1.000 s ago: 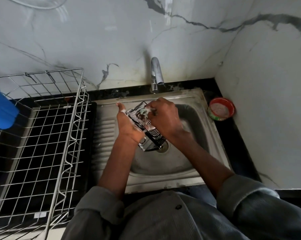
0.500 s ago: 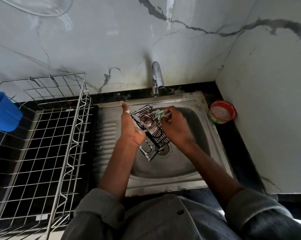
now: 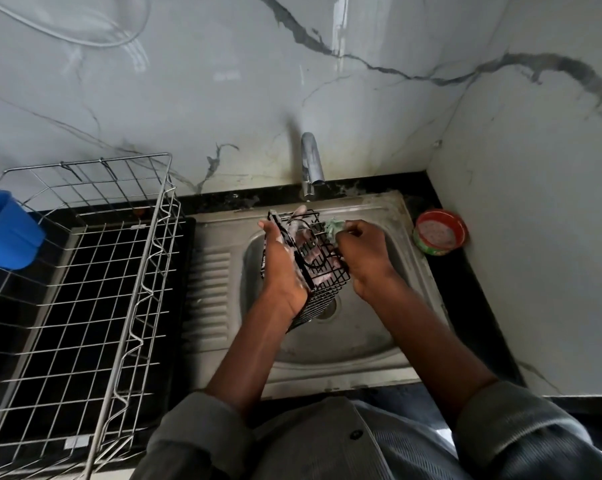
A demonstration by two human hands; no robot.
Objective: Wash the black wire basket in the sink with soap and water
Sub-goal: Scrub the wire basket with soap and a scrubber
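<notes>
Raised toward faucet (image 3: 312, 164): black wire basket (image 3: 315, 268), over steel sink (image 3: 361, 341).

No text can be read anywhere; the print on the red-rimmed tub (image 3: 439, 233) is too blurred.

Two hands (image 3: 285, 268), one black wire basket (image 3: 322, 271)

I see my left hand (image 3: 281, 268) holding the black wire basket (image 3: 318, 271) tilted over the sink (image 3: 327, 372) bowl, fingers showing through the wires. My right hand (image 3: 361, 252) pinches a green scrubber (image 3: 333, 227) against the basket's far rim. A red soap tub (image 3: 439, 233) sits at the surface's right back corner, a steel rack (image 3: 84, 289) on the left.
</notes>
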